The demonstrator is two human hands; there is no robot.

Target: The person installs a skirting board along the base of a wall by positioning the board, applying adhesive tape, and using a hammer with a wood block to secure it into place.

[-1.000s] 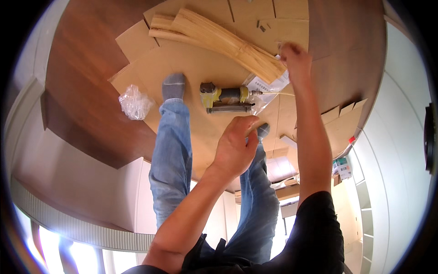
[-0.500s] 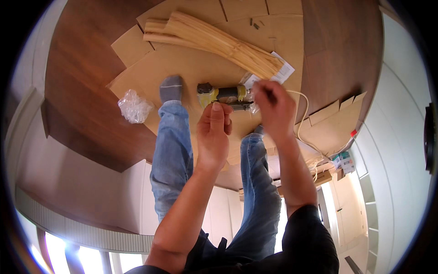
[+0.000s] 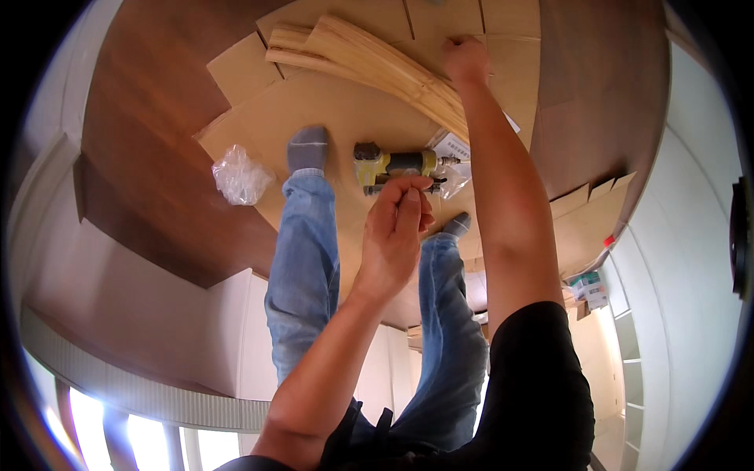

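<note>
Brown wooden floor (image 3: 149, 133) curves across the left of the view, with white cabinet fronts below it and flattened cardboard sheets (image 3: 314, 110) spread over the middle. A crumpled clear plastic bag (image 3: 239, 177) lies at the cardboard's left edge, just beside the person's grey-socked left foot (image 3: 308, 147); both legs in blue jeans stretch out over the sheets. The left hand (image 3: 397, 228) hovers above the legs, fingers drawn together and pinched at the tips as if on something very small — what it holds, if anything, cannot be told. Just past its fingertips lies a yellow and black power drill (image 3: 397, 166) on its side on the cardboard, between the two feet. Farther up, a bundle of pale wooden slats (image 3: 369, 59) runs slantwise across the sheets. The right hand (image 3: 465, 59) reaches far out — its fingers curled down at the bundle's upper right end, touching the slats or the cardboard beside them; whether it grips cannot be told. White shelving lines the right wall.
</note>
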